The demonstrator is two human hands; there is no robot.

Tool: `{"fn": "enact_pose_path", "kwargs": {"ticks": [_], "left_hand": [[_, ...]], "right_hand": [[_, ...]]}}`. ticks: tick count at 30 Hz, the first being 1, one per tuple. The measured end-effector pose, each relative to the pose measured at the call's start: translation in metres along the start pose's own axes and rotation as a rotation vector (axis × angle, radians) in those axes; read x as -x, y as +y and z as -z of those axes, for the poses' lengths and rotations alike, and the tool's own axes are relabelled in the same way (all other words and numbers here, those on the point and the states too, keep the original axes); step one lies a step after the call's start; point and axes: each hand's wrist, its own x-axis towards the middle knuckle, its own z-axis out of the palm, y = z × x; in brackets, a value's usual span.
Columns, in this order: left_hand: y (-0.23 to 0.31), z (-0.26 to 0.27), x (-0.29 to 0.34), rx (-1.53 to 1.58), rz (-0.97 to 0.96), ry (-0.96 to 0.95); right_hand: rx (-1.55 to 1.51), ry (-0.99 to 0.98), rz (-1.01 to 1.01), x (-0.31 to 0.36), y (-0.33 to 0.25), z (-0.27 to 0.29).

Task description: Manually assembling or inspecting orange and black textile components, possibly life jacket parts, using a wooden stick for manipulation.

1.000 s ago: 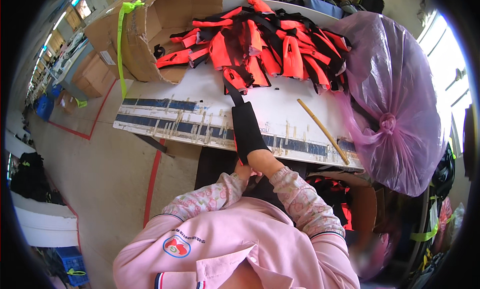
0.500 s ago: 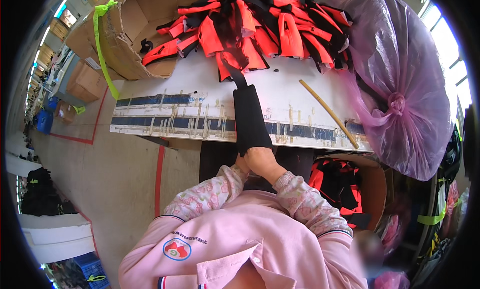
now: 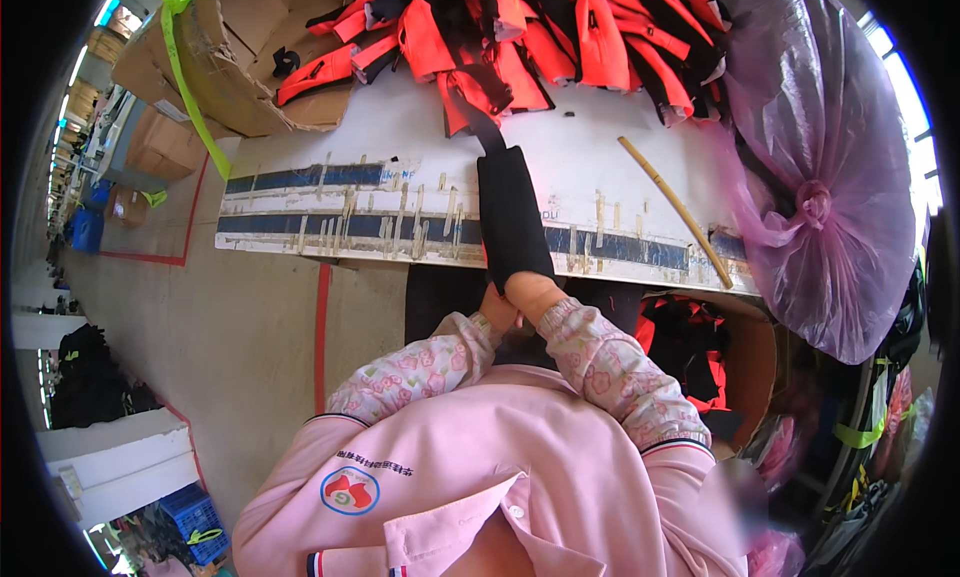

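Observation:
A long black padded fabric piece (image 3: 514, 212) stretches from my hands over the table's front edge. A narrow black strap runs from its far end to a pile of orange-and-black fabric pieces (image 3: 605, 42). My right hand (image 3: 530, 291) is at the near end of the black piece and grips it; the cloth hides most of its fingers. Close against its left side, my left hand (image 3: 497, 306) holds the same end, partly covered by the right hand and the cloth.
The white table (image 3: 420, 239) has worn tape along its front. A yellow stick (image 3: 675, 212) lies on it. Left stands an open cardboard box (image 3: 205, 67) with a neon ribbon; right, a pink plastic bag (image 3: 825, 267). Below the table is a box of orange-and-black pieces (image 3: 690, 347).
The view has shifted slightly, so the table and pile sit higher in it. Both hands stay together at the near end of the black piece, a little lower against my body.

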Motion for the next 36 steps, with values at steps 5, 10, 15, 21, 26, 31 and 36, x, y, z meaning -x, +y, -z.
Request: {"fn": "enact_pose_path", "kwargs": {"ticks": [5,10,15,21,26,31,36], "left_hand": [[-0.018,0.007,-0.010,-0.034,0.056,-0.015],[-0.034,0.011,-0.018,1.096,0.089,0.155],[-0.032,0.029,-0.014,-1.061,-0.173,-0.175],[-0.011,0.013,-0.006,0.267,0.070,0.011],[0.012,-0.003,0.002,0.263,0.070,-0.010],[0.021,-0.008,0.008,0.415,0.028,-0.056],[0.030,-0.010,0.006,0.286,0.154,0.121]], "right_hand": [[0.038,0.050,0.024,0.009,-0.012,0.010],[0.049,0.132,0.109,0.030,-0.018,0.002],[-0.112,0.302,0.058,0.026,-0.006,-0.021],[-0.048,0.113,0.073,0.006,0.009,-0.025],[-0.185,-0.231,-0.130,0.005,0.002,0.002],[-0.367,0.092,0.500,0.050,0.006,0.056],[-0.179,0.631,0.374,0.070,0.015,0.077]]}}
